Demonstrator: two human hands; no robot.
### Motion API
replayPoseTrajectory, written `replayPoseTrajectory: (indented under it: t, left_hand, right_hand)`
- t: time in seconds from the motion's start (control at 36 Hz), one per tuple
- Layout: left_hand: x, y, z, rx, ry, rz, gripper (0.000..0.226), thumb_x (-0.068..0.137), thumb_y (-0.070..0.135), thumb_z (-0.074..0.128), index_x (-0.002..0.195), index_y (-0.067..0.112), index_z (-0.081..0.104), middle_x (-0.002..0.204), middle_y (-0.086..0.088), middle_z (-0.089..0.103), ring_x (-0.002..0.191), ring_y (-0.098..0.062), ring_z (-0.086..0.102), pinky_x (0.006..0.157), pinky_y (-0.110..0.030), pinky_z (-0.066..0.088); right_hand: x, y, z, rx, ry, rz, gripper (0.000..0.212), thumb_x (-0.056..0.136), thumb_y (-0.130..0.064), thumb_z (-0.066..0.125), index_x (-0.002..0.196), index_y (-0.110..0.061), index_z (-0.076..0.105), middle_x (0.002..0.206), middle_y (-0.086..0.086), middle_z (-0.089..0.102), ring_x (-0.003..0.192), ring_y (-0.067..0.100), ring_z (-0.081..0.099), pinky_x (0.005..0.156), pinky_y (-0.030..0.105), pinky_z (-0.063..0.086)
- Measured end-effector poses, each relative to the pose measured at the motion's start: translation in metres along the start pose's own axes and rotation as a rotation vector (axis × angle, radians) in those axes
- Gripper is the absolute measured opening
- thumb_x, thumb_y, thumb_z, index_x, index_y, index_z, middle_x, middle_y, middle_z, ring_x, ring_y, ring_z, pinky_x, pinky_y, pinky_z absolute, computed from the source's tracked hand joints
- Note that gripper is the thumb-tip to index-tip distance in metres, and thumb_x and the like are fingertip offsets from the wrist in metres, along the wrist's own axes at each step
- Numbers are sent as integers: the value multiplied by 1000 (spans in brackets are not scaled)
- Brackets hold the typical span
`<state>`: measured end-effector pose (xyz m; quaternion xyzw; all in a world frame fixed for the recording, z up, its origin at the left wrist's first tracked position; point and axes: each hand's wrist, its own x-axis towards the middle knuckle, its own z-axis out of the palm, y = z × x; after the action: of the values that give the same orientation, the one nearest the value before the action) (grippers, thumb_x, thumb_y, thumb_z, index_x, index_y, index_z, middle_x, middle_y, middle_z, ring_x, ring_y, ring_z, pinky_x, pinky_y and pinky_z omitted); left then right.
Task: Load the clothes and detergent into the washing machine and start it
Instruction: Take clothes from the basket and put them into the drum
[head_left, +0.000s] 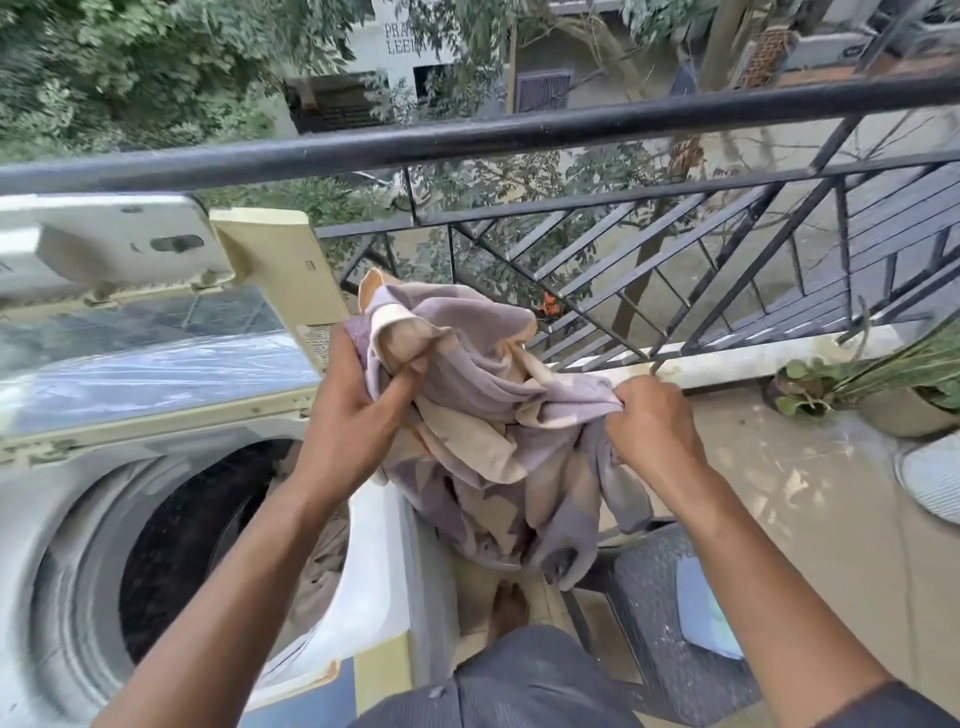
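A crumpled lavender and cream garment (493, 415) hangs in the air just right of the washing machine. My left hand (358, 415) grips its upper left part. My right hand (649, 421) pinches its right edge. The top-loading washing machine (57, 499) stands at the left with its lid (156, 332) raised. Inside its dark drum (192, 545), some beige cloth (322, 561) shows against the right wall. No detergent is in view.
A black metal balcony railing (519, 130) runs across in front of me. A dark plastic stool (660, 613) with a light blue item (701, 608) stands under my right arm. Potted plants (883, 384) sit at the right by the ledge. My bare foot (506, 610) is below the garment.
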<state>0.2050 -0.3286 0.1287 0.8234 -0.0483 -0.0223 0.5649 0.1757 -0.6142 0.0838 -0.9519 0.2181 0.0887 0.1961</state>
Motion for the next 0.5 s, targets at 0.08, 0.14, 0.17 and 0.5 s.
replayPoseTrajectory:
  t: [0.08,0.14,0.17,0.5]
  left_hand:
    - [-3,-6,2,11,-46,-54,46,99,37,71,135,28,42,110,40,60,108,14,61,90,-25,55]
    - [-3,-8,2,54,-98,-56,57,91,45,78,132,29,42,115,34,60,111,11,60,92,-28,54]
    - [-3,-7,3,72,-135,-53,62,87,48,82,131,31,42,117,29,60,112,9,61,91,-27,54]
    - [-2,5,28,314,-329,88,121,53,75,90,150,33,32,140,10,51,131,-16,55,105,-48,52]
  right_hand:
    - [-8,-9,-22,6,62,-70,9,73,0,62,65,-1,58,76,26,67,81,44,63,61,38,45]
    - [-11,-17,-33,56,113,-122,4,67,-3,63,68,-1,66,68,24,64,74,43,61,59,41,49]
    - [-14,-21,-37,96,128,-145,7,66,-4,63,70,-3,69,66,21,64,71,42,61,58,40,51]
    - [-39,-87,-66,764,10,-406,8,67,-12,74,70,-18,69,65,0,71,57,11,61,54,33,50]
